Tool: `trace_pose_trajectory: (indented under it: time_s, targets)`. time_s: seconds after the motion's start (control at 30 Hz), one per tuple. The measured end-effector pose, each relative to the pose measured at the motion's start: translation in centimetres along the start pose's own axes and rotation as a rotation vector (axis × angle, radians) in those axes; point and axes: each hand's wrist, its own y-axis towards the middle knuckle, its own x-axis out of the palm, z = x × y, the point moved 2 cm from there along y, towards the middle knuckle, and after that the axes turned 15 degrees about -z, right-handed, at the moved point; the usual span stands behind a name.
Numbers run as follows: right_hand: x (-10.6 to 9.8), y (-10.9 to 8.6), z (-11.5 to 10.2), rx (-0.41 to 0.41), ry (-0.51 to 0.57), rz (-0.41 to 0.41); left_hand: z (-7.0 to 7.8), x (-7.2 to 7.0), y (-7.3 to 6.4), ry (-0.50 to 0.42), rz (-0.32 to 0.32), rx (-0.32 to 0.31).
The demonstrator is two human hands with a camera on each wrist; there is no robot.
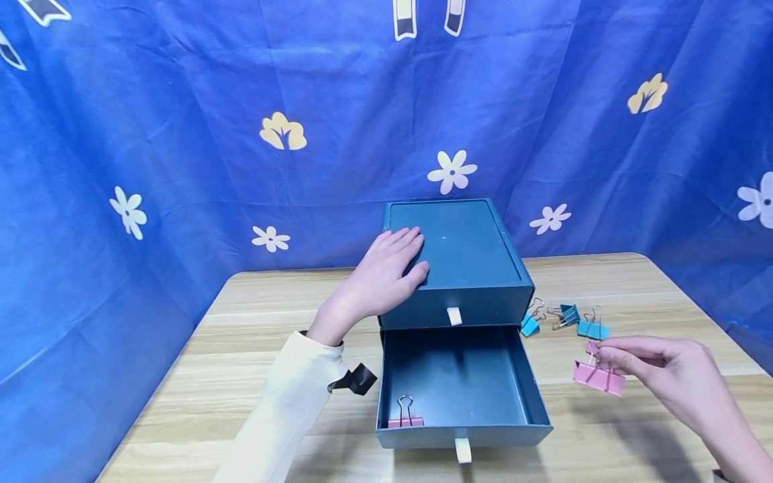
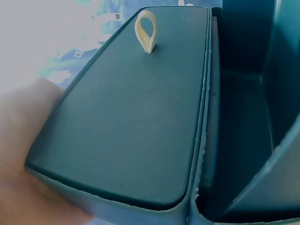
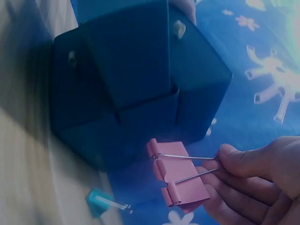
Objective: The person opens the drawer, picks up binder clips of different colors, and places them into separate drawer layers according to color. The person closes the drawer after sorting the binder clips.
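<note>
My left hand [image 1: 389, 268] lies flat with its fingers extended on the top left side of a dark teal two-drawer box [image 1: 465, 241]. The lower drawer [image 1: 465, 437] is pulled out, and the upper one [image 1: 417, 305] is closed, its loop tab [image 2: 146, 30] plain in the left wrist view. A pink binder clip [image 1: 406, 422] lies at the front left inside the lower drawer. Right of that drawer, above the table, my right hand [image 1: 676, 376] pinches another pink binder clip [image 3: 180, 176] by its wire handles, between thumb and fingers.
Several blue binder clips [image 1: 594, 330] lie on the wooden table [image 1: 241, 376] just right of the box, beyond my right hand. A blue patterned curtain [image 1: 344, 174] hangs behind the table. A black strap [image 1: 360, 380] sticks out from the left sleeve.
</note>
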Motion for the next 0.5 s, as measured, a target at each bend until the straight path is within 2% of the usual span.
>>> trace_pose_trajectory:
  time_s: [0.1, 0.3, 0.5]
  targets:
    - [-0.2, 0.1, -1.1, -0.017, 0.013, -0.041, 0.0, 0.0, 0.0, 0.001, 0.002, -0.004]
    - [-0.8, 0.4, -3.7, -0.062, 0.124, -0.184, 0.0, -0.1, 0.1, 0.002, 0.003, -0.003]
    - [-1.0, 1.0, -6.2, -0.132, 0.174, -0.233, 0.0, -0.1, 0.1, -0.003, 0.001, -0.003]
